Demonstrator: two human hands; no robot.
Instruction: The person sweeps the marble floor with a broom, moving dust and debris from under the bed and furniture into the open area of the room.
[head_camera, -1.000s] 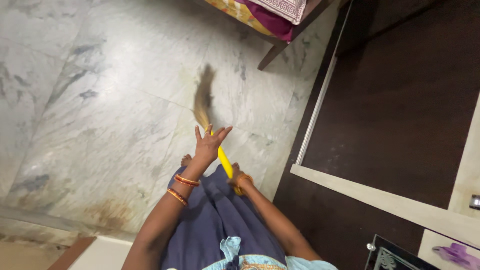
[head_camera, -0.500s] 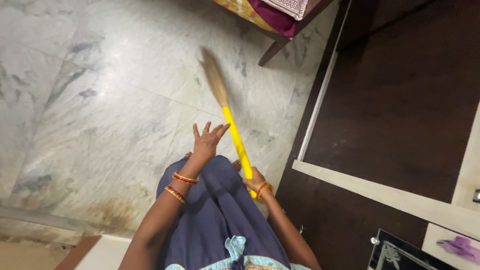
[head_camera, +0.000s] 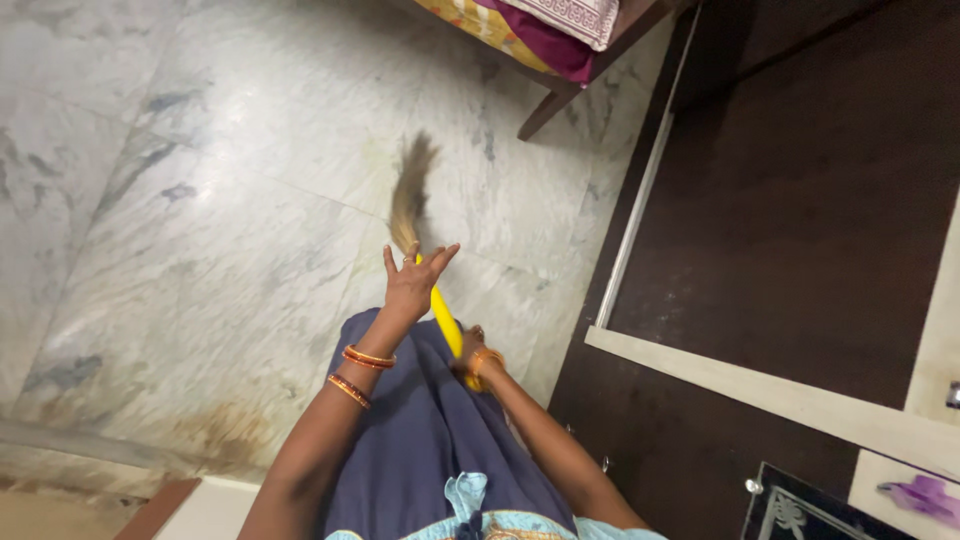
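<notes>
My right hand (head_camera: 470, 356) grips the lower end of a broom's yellow handle (head_camera: 444, 318), bangles on the wrist. The broom's brown grass brush (head_camera: 408, 195) is blurred and points away from me over the marble floor (head_camera: 200, 220). My left hand (head_camera: 410, 285) is held out in front of me with its fingers spread, holding nothing, just in front of the handle; two orange bangles ring that wrist. My dark blue skirt (head_camera: 430, 430) fills the lower middle of the view.
A wooden bed leg (head_camera: 545, 112) and a bed with patterned yellow and magenta bedding (head_camera: 530, 30) stand at the top. A dark wooden wardrobe or door (head_camera: 800, 200) with a pale frame runs along the right. A purple object (head_camera: 920, 495) sits at the lower right.
The broom swung out to the right with the handle extended, then came back left and closer; my right hand moved back toward my body. My left hand stayed open in place.
</notes>
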